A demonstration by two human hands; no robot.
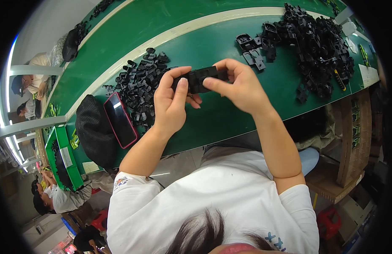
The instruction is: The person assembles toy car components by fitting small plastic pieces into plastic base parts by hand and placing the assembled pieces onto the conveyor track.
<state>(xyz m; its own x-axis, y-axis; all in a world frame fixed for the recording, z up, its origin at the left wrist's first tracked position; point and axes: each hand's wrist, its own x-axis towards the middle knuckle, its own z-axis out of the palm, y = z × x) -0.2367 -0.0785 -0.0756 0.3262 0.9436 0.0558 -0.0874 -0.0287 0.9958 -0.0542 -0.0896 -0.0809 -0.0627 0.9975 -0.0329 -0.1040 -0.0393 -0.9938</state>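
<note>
Between my two hands, above the green table, is a black plastic part. My left hand grips its left end, the thumb lying on the near face. At the other end my right hand closes on it, with the thumb pressed on its face. Fingers cover much of the part, so its full shape is hidden. Just left of my left hand lies a heap of small black plastic pieces. Several larger black plastic housings lie beyond my right hand.
A big pile of black parts covers the right side, with a yellow-and-black cutter at its edge. A phone and black mesh bag lie left, by a green bin. People sit farther left.
</note>
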